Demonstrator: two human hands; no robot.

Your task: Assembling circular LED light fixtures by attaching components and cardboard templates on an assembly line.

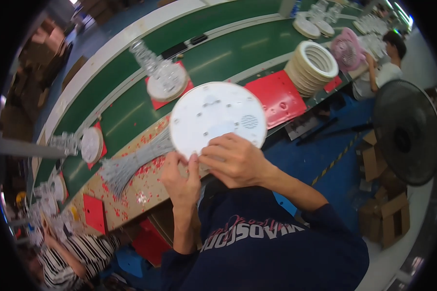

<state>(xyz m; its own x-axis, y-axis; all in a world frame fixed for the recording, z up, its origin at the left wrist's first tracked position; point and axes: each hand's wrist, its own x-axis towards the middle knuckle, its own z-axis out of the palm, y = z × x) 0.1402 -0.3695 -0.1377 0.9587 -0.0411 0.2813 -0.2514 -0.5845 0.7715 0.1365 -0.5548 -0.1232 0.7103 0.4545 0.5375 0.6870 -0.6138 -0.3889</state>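
A white round disc with small holes, several slots and a round patch of vents is tilted toward me over the bench edge. At its near left rim, my left hand is closed, thumb and bent forefinger against the edge. My right hand lies over the near rim with its fingers curled onto the disc, the tips close to the left thumb. Whether something small is pinched between the fingertips is hidden. A bundle of thin grey wires lies left of the disc on the bench.
Red sheets and a stack of cream rings are at right. Discs with clear pieces sit along the green conveyor. Red scraps litter the bench. A pink fan, a black fan and two people flank me.
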